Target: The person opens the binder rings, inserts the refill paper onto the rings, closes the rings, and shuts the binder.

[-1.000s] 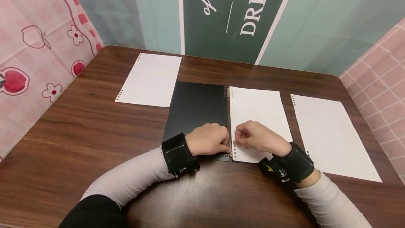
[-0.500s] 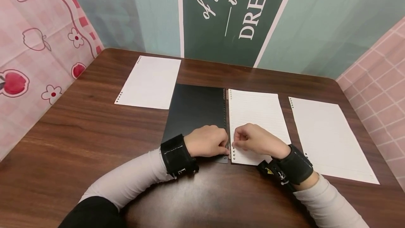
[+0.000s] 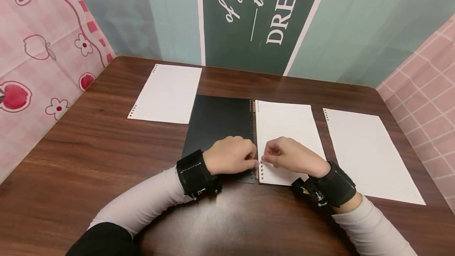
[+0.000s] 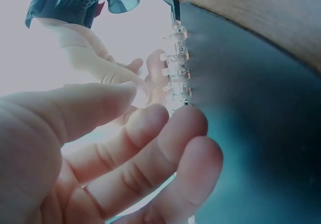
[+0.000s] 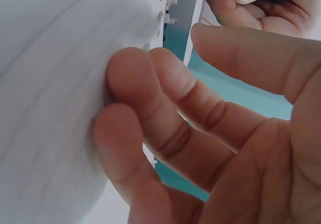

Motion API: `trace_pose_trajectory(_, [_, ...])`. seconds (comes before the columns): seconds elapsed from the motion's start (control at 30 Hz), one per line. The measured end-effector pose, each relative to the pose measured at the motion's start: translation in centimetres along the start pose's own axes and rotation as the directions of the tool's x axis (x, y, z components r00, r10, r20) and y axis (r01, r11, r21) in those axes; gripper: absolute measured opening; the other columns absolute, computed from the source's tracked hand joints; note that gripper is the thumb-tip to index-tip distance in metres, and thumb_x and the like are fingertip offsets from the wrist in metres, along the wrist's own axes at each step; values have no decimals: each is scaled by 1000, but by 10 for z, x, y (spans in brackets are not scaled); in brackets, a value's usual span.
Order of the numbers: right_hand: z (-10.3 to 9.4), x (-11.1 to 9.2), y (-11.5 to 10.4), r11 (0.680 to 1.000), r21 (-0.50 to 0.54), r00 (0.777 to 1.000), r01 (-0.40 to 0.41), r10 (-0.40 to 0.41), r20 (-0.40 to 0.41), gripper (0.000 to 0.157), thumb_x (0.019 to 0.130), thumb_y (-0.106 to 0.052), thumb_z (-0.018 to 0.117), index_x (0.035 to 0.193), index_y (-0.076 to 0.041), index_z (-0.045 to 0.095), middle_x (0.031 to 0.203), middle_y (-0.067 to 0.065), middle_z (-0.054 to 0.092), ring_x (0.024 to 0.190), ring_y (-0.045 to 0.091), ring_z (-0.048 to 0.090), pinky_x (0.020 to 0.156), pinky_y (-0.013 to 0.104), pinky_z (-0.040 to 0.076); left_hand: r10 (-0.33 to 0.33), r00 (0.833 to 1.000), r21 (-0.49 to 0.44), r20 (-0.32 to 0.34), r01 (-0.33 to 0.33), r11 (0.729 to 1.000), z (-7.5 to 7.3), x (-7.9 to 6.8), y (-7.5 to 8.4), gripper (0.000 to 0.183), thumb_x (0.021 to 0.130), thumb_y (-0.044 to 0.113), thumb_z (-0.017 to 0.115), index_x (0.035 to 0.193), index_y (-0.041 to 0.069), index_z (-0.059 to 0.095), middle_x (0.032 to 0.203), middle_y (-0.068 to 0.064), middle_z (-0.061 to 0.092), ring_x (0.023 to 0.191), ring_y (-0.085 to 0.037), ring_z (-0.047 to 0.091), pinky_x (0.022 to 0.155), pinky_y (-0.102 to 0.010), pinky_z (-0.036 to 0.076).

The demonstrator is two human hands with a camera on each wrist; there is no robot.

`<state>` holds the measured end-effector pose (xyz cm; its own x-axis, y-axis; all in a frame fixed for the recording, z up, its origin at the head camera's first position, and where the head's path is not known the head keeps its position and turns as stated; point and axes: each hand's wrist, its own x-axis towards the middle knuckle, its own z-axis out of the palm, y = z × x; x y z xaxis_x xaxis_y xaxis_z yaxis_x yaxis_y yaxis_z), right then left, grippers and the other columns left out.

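A ring binder lies spread on the table, its black cover (image 3: 222,123) on the left and a stack of punched lined paper (image 3: 288,119) on the right. Clear rings (image 4: 179,58) run along the spine in the left wrist view. My left hand (image 3: 232,155) hovers at the spine's near end, thumb and loosely bent fingers apart with nothing between them. Over the paper's punched edge is my right hand (image 3: 293,155). Its bent fingertips (image 5: 118,126) rest on or very close to the lined page, and the thumb stands away from them.
One loose punched sheet (image 3: 165,94) lies at the back left of the wooden table (image 3: 89,137). Another sheet (image 3: 373,155) lies right of the binder, partly behind the right wrist strap (image 3: 334,185). A printed cloth backdrop (image 3: 170,19) borders the table's far edge.
My left hand has lifted slightly off the spine, its thumb and fingertips now nearer the right hand. The right hand stays almost in place. The camera view has shifted a little.
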<state>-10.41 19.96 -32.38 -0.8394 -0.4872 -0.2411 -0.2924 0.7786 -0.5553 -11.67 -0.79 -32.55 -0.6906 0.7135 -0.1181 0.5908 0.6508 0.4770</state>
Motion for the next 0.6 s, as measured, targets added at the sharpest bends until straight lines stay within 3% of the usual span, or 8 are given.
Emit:
trace_pose_trajectory(0.23, [-4, -2, -1, 1000, -10, 1000, -12, 12, -26, 19, 95, -17, 63, 77, -15, 66, 63, -6, 57, 64, 10, 49, 60, 25, 37, 20, 999, 9, -30, -20, 1000, 1, 2, 2, 34, 94, 31, 65, 63, 22, 55, 58, 10, 46, 56, -6, 47, 46, -23, 36])
trace_pose_trajectory(0.6, [-16, -6, 4, 999, -8, 996, -47, 46, -74, 19, 96, -21, 63, 80, -13, 67, 64, -2, 63, 62, 12, 49, 57, 25, 36, 37, 998, -17, -59, -38, 999, -3, 10, 4, 31, 95, 28, 65, 65, 21, 56, 57, 10, 46, 53, -6, 44, 45, -20, 31])
